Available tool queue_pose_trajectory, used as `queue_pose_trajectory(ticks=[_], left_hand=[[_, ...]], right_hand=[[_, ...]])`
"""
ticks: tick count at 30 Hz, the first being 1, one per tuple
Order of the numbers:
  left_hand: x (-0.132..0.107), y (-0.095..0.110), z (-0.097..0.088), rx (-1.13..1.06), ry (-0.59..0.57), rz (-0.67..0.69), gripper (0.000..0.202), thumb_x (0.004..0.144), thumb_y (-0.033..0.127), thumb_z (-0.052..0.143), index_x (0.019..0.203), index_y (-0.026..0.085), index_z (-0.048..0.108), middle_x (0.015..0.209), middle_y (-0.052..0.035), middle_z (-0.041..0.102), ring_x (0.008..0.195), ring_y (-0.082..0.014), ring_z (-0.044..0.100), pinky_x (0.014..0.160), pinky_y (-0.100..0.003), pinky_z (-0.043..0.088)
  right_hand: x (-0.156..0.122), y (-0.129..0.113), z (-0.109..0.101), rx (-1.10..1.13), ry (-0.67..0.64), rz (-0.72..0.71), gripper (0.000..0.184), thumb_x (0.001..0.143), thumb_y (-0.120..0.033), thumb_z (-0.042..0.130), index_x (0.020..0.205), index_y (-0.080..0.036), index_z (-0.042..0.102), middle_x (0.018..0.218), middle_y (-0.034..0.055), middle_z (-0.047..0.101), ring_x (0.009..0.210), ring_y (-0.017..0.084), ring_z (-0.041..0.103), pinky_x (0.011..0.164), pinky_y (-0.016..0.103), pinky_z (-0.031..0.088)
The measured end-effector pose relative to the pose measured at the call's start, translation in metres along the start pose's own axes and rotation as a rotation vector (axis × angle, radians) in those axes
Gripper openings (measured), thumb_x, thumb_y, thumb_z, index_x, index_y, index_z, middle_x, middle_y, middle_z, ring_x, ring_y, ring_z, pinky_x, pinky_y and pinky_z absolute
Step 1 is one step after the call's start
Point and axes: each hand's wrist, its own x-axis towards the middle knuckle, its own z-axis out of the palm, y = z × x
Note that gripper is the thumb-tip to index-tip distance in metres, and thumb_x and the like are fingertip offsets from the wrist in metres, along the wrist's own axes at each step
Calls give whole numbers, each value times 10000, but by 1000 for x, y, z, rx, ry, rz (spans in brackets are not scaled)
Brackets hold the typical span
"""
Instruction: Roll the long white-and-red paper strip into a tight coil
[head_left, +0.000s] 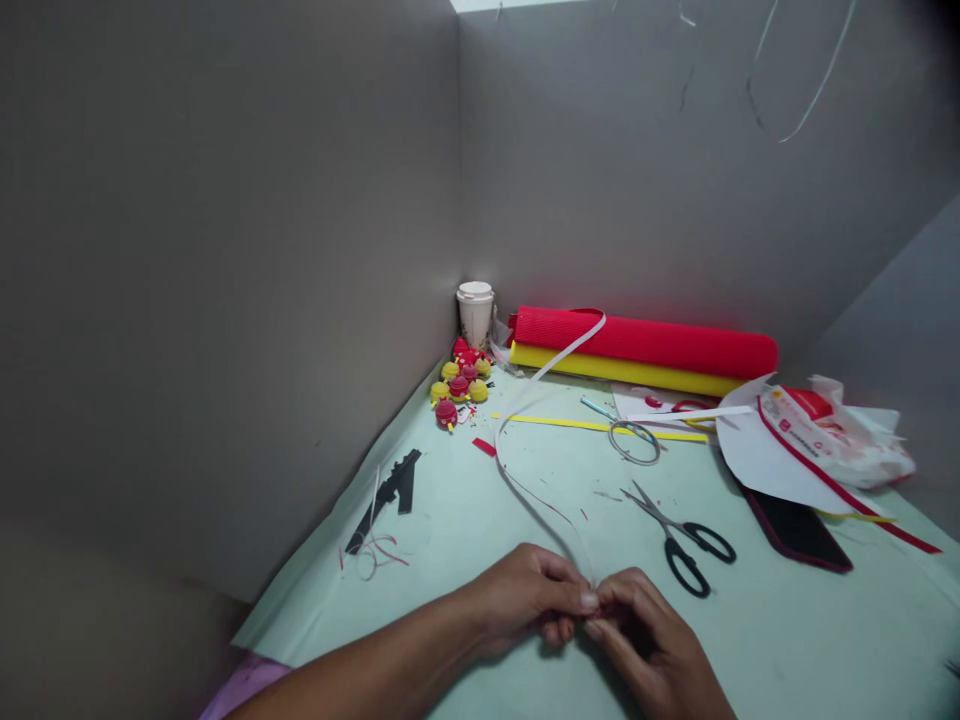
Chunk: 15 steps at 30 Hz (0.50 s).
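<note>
A long narrow paper strip [536, 512], pale with a reddish edge, runs in a loose curve from my fingertips up to the red roll. My left hand [529, 600] pinches its near end between thumb and fingers. My right hand [652, 635] is closed at the same spot, its thumb and fingertips meeting those of my left. A bit of red shows between the fingertips; its shape is mostly hidden. To the right of my hands lie black-handled scissors [679, 540], blades apart.
Red [645, 340] and yellow [622, 370] corrugated rolls lie along the back wall. Small red and yellow paper figures [459, 385] stand by a white cup [475, 312]. Rightward are a wire ring [634, 458], phone [799, 532] and plastic packet [840, 435]; black scraps [386, 500] lie left.
</note>
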Motion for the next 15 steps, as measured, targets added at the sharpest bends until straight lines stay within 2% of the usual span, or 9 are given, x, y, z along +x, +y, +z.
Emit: queue_pose_trajectory(ticks=[6,15], left_hand=[[0,1,-1,2,-11,7,274,609,339,787,680,110,655,471,15,552,387,-68,442,411,-208,301],[-1,3,0,-5,-19,-24,290,573,332,819,686,113,667,490,12,569,409,-73,470,421,-199,328]], right_hand=[[-1,-3,1,2,70,7,165,900,-377,547,876,-235,627,789,20,603,662,152,583,594,246,478],[1,1,-9,-94,-58,-67,109,925,-303,523,897,-236,605,807,21,600,687,147,602,610,239,495]])
